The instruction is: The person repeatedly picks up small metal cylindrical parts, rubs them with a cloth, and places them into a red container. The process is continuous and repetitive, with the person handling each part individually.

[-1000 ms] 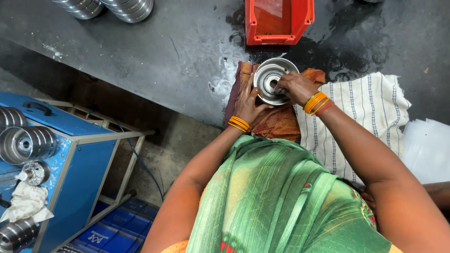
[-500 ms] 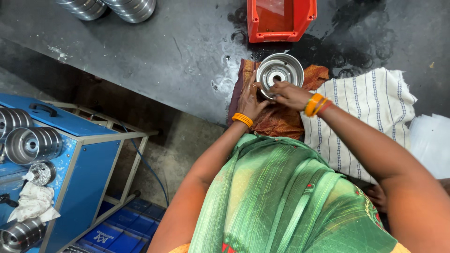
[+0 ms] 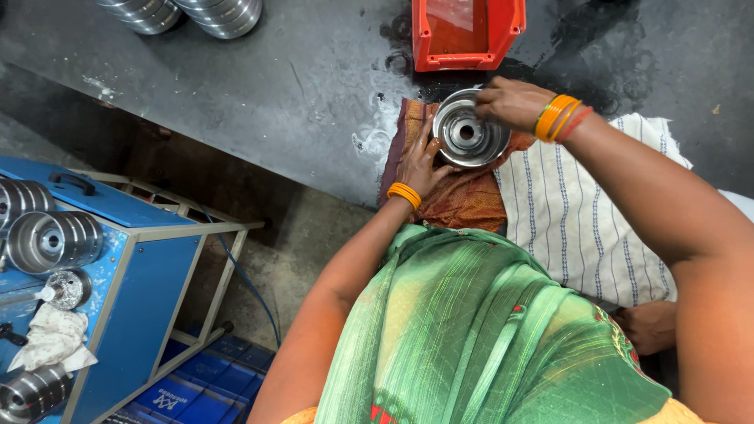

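A round shiny metal pulley (image 3: 467, 132) with a centre hole lies flat on a brown-orange cloth (image 3: 459, 196) on the dark worktable (image 3: 275, 86). My left hand (image 3: 422, 161) grips the pulley's near-left rim, fingers spread against it. My right hand (image 3: 512, 102), with orange bangles at the wrist, rests on the pulley's far-right rim, fingers curled over the edge. A green garment fills the lower middle of the view.
A red plastic bin (image 3: 467, 31) stands just beyond the pulley. A white striped cloth (image 3: 581, 212) lies to the right. More metal pulleys (image 3: 188, 12) sit at the table's far left. A blue trolley (image 3: 118, 259) at the left carries several pulleys and a rag.
My right hand has shifted from the pulley's near-right side to its far-right rim. My left hand stays on the left rim. The camera has moved slightly.
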